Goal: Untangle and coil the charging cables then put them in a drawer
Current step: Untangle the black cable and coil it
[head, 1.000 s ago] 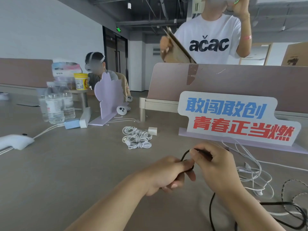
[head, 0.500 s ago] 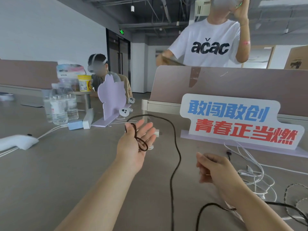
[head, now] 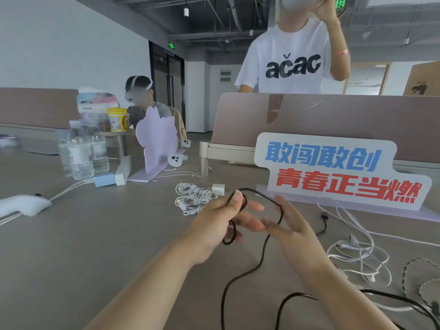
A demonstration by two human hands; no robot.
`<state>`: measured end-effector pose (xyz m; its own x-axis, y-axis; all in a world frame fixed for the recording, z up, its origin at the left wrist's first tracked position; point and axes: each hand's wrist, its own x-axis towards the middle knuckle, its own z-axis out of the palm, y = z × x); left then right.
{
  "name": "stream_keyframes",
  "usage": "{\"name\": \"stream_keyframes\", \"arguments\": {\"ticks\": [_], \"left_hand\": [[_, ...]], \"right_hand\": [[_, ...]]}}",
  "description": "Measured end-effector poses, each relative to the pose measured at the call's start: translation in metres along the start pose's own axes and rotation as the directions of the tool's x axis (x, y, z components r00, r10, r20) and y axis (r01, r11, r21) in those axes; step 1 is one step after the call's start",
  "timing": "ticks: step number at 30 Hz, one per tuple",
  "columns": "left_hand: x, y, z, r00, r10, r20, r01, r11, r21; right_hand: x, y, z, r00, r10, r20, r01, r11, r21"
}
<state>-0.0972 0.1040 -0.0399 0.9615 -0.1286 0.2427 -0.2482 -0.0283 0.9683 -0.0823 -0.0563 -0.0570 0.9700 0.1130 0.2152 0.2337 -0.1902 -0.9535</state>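
A black cable point(head: 262, 256) loops around my left hand point(head: 221, 225), whose thumb pins a small coil against the fingers above the table. My right hand point(head: 292, 229) is beside it with straight, spread fingers touching the cable's upper loop. The cable's long tail drops to the table and runs off to the lower right. Two coiled white cables point(head: 192, 198) lie on the table behind my left hand. A loose tangle of white cables point(head: 357, 253) lies to the right, with a braided cable point(head: 421, 275) at the far right edge.
A white sign with blue and red characters point(head: 333, 172) stands just behind my hands. A white charger plug point(head: 218, 188) lies by the coils. Water bottles point(head: 81, 151), a white controller point(head: 23, 206) and a lilac stand point(head: 157, 141) sit left. A person stands behind the divider point(head: 333, 120).
My left hand came lower and closer, thumb now pinning the black coil. My right hand rose toward it and opened against the cable's loop, which has shrunk.
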Motion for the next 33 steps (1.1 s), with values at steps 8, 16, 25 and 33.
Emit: {"name": "stream_keyframes", "arguments": {"ticks": [8, 16, 25, 33], "left_hand": [[0.018, -0.002, -0.005, 0.928, -0.152, -0.341, -0.062, 0.839, -0.541], [0.022, 0.000, -0.021, 0.856, -0.297, -0.423, -0.179, 0.597, -0.782], [0.024, -0.015, -0.018, 0.818, -0.182, -0.545, 0.153, 0.983, -0.098], [0.009, -0.020, 0.011, 0.969, -0.247, -0.018, 0.246, 0.947, 0.208]], "right_hand": [[-0.003, -0.013, -0.005, 0.922, 0.266, 0.282, -0.357, 0.867, 0.348], [-0.004, -0.013, -0.011, 0.874, 0.431, 0.223, -0.452, 0.890, 0.053], [-0.007, -0.010, 0.001, 0.978, -0.192, -0.080, 0.131, 0.867, -0.481], [-0.009, -0.013, 0.000, 0.932, -0.352, -0.088, 0.263, 0.822, -0.505]]}}
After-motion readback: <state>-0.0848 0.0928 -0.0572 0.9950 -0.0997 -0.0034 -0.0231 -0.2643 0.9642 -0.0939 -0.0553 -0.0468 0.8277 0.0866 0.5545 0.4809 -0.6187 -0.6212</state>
